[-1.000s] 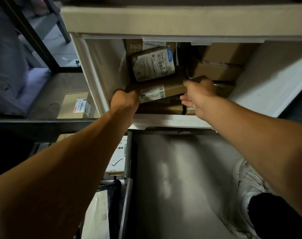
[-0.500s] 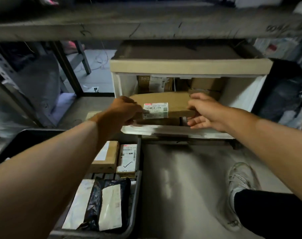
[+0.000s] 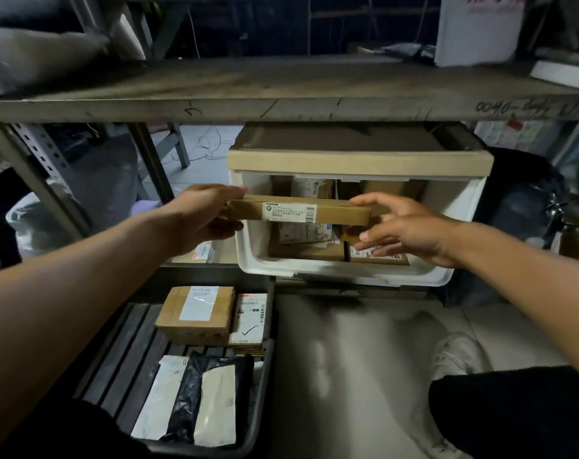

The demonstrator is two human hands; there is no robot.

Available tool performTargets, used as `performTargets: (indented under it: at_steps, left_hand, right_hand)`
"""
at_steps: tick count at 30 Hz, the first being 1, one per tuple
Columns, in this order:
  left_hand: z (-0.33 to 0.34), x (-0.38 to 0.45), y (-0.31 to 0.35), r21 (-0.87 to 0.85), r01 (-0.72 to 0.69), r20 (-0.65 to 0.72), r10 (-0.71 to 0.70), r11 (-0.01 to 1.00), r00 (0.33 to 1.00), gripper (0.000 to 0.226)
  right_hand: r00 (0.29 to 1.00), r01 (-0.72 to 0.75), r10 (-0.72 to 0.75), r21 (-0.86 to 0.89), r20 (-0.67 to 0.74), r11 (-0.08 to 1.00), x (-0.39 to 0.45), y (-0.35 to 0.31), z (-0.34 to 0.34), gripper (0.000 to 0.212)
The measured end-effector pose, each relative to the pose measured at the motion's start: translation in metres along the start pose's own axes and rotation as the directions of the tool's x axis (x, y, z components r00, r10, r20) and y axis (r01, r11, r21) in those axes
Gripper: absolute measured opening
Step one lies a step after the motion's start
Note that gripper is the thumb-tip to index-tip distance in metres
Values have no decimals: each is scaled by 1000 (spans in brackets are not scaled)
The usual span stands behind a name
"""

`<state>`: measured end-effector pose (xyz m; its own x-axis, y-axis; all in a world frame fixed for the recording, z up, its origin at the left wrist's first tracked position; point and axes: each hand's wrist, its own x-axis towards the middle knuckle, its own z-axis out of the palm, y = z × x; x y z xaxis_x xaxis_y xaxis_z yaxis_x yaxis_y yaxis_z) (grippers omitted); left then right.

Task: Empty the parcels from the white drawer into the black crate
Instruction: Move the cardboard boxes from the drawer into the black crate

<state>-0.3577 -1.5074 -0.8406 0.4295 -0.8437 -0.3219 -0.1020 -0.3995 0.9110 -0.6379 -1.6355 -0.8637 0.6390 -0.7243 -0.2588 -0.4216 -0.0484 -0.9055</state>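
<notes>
Brown flat parcel (image 3: 299, 212) held level above the white drawer (image 3: 344, 272), one hand at each end.
Left hand (image 3: 203, 218) grips its left end; right hand (image 3: 399, 228) touches the right end, fingers fairly straight. Black crate (image 3: 263, 385) lower left holds other parcels.

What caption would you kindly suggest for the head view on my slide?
Both hands lift a flat cardboard parcel out of the white drawer, above the black crate.
</notes>
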Motion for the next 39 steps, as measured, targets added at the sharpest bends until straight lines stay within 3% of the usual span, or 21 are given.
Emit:
performTargets:
  at_steps: [7,11,14,18,22,28,32,36,39]
  left_hand:
    - [18,-2,-14,-58,43,-87,-48,997,995,39]
    - [19,-1,-17,4,22,-55,-21,1000,998,48]
    - [16,-3,-17,47,-3,13,2,999,1000,65]
    - [15,-5,-24,54,-84,64,80,995,995,27]
    - [18,-4,-28,94,-139,7,139,986,990,28]
    - [27,-2,-27,31,-118,-121,121,992,985,38]
    - [27,-1,-27,28,-103,-176,106,994,979,28]
    - [24,-2,-24,-86,-96,-201,77,992,977,15]
    - [21,0,-23,-163,-77,-245,35,984,969,23]
  right_hand:
    - [999,12,-12,5,-32,1000,19,13,-3,32]
    - [994,11,-1,88,-109,996,25,15,-7,36]
    - [986,-14,23,56,-164,998,27,14,-7,41]
    - [986,-45,66,134,-151,990,23,13,-8,34]
    - [989,-46,71,187,-130,981,16,13,-5,15]
    - [952,-24,86,209,-294,978,18,12,0,33]
    - [956,6,67,250,-285,968,19,11,2,19]
    - [970,24,52,305,-238,952,19,11,2,42]
    - [971,13,50,263,-233,965,19,11,1,53]
